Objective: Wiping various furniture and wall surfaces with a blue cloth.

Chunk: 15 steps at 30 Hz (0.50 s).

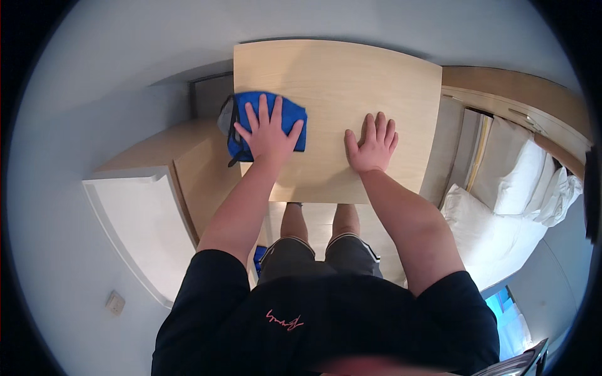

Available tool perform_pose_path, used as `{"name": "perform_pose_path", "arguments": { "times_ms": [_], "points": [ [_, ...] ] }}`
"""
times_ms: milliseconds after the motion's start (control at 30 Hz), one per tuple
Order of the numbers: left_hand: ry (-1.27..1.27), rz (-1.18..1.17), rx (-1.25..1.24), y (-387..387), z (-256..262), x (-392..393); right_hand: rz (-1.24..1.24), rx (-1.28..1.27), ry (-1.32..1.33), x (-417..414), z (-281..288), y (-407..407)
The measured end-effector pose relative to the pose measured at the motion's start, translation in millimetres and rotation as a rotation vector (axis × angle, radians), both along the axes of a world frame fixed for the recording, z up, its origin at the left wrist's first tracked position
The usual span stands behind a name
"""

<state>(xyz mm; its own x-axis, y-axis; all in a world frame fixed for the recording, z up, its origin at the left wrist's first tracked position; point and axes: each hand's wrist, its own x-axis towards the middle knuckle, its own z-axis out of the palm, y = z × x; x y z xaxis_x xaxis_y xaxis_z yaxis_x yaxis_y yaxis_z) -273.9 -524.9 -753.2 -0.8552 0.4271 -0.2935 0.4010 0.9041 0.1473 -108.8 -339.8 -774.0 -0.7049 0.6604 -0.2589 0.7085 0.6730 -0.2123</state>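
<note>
My left hand (pixel 269 134) lies palm down with spread fingers on a blue fabric item (pixel 296 113), which looks like a folded bag or pouch with dark cords. The blue fabric rests at the left edge of a light wood tabletop (pixel 329 84), and part of it hangs over that edge beside something grey. Flat on the right half of the same tabletop is my right hand (pixel 374 148), palm down, with its fingers apart and nothing in it.
A wooden cabinet (pixel 207 174) with a white front stands at the left, below the tabletop's level. To the right are white pillows (pixel 475 211) on a bed, beside a wooden headboard or shelf unit (pixel 512 101). A wall runs behind the table. My legs are under its near edge.
</note>
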Motion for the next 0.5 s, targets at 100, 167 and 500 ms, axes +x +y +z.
{"name": "perform_pose_path", "arguments": {
  "times_ms": [100,167,500],
  "points": [
    [-0.001,0.026,-0.063,-27,-7,34,-0.008,-0.019,-0.028,3,0,1],
    [-0.003,0.082,-0.086,-24,-12,43,-0.018,-0.017,-0.033,2,-2,-1],
    [-0.047,0.072,-0.152,20,-2,-26,-0.037,-0.036,-0.056,-2,0,-1]
  ]
}}
